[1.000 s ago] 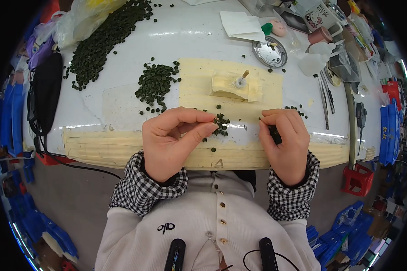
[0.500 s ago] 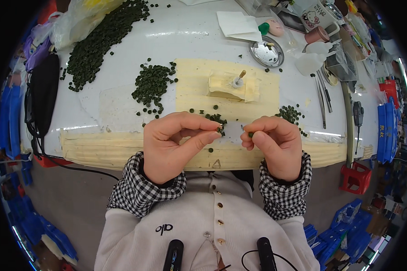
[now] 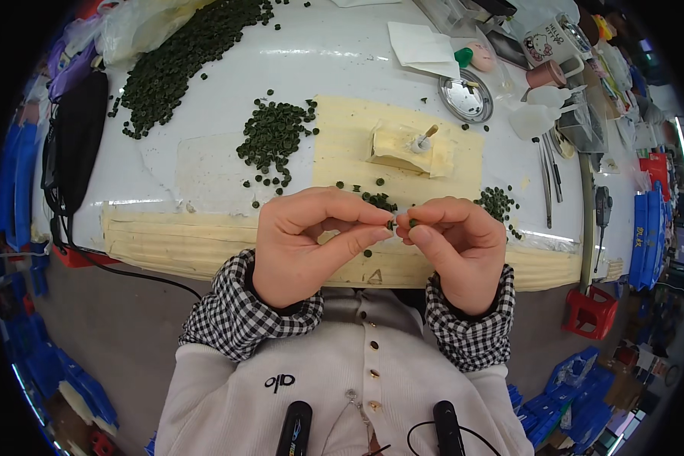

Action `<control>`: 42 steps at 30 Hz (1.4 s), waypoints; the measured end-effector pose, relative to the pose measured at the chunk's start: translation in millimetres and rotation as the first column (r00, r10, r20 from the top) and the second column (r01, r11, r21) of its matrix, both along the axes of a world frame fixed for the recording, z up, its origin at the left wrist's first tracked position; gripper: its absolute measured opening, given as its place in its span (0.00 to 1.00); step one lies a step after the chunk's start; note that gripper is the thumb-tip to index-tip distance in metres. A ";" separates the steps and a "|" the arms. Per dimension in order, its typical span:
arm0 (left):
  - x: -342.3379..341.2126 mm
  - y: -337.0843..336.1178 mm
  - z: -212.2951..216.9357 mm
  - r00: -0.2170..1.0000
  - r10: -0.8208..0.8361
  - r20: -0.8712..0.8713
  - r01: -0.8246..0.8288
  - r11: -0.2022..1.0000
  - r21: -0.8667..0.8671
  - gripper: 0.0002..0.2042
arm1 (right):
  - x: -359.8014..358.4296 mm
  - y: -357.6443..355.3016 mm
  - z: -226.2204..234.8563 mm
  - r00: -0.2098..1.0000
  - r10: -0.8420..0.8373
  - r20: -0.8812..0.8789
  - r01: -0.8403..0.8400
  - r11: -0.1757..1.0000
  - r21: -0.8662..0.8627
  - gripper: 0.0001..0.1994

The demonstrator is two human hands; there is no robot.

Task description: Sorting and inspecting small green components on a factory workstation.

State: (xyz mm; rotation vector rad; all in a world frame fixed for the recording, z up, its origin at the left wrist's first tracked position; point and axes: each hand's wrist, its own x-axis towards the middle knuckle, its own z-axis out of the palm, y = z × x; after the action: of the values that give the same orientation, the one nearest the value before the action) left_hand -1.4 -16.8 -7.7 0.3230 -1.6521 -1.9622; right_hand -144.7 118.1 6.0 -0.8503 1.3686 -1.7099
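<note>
We pinch a green bit (image 3: 391, 225) in our left hand (image 3: 300, 247), thumb and finger closed on it. Our right hand (image 3: 463, 252) pinches a second bit (image 3: 413, 223) just beside it, over the table (image 3: 334, 72), near a little pile (image 3: 378, 201).

I am holding my left hand (image 3: 304, 239) beside my right hand (image 3: 463, 247) over the table edge (image 3: 205, 245). Behind them, a block (image 3: 400, 148) is standing on a sheet (image 3: 342, 125). Left of the sheet, a parts heap (image 3: 272, 138) is lying; right, a parts pile (image 3: 495, 204). Behind and right of the block, a dish (image 3: 452, 90) is resting; tweezers (image 3: 546, 186) are lying farther right.
</note>
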 end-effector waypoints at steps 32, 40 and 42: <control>2.2 -3.1 -2.3 0.998 0.016 0.054 -0.013 0.998 -0.058 0.09 | 6.3 -2.9 -1.9 0.925 -0.040 -0.377 0.034 0.999 -0.025 0.11; -1.5 -3.4 -1.4 0.994 0.104 -0.011 -0.103 0.951 -0.293 0.09 | 8.9 -0.5 -1.0 0.889 -0.032 -0.456 0.021 0.999 -0.029 0.12; 0.8 -3.8 -1.2 0.998 0.064 0.017 -0.059 0.976 -0.208 0.10 | 7.5 0.1 2.5 0.860 -0.016 -0.510 0.004 1.000 -0.024 0.13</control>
State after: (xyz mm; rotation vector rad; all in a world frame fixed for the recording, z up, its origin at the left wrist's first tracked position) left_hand -0.6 -20.6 -8.9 0.3144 -1.8219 -1.7286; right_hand -137.1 118.2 8.5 -1.3840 1.6973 -1.5664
